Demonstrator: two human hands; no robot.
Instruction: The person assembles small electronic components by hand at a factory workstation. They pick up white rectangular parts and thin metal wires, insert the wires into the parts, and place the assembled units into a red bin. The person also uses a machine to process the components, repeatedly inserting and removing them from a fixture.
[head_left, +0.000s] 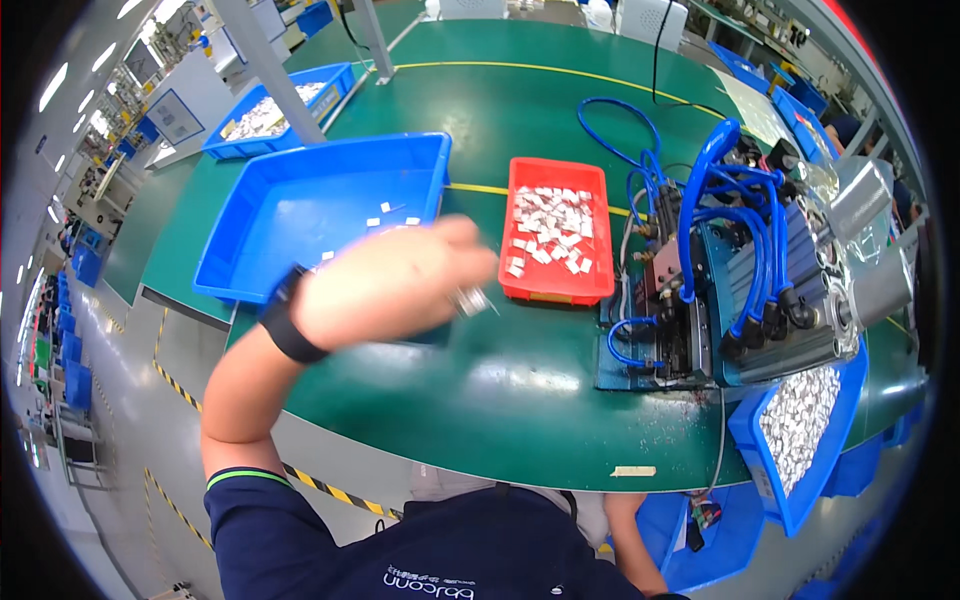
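Note:
My left hand [410, 272], blurred by motion and with a black band at the wrist, is raised over the near right corner of a large blue bin [290, 205]. Its fingers are closed on a small white part with thin metal leads [471, 301]. A few similar white parts lie in the bin. To the right of that hand stands a red tray [556, 290] holding many small white parts [553, 222]. My right hand [622, 505] is low at the table's front edge, which hides its fingers.
A machine with blue hoses and metal cylinders [740, 270] stands at the right of the green table [480, 400]. Beside it, a blue bin [765, 490] is full of white parts. Another filled blue bin [225, 148] sits far left, near a grey post [262, 70].

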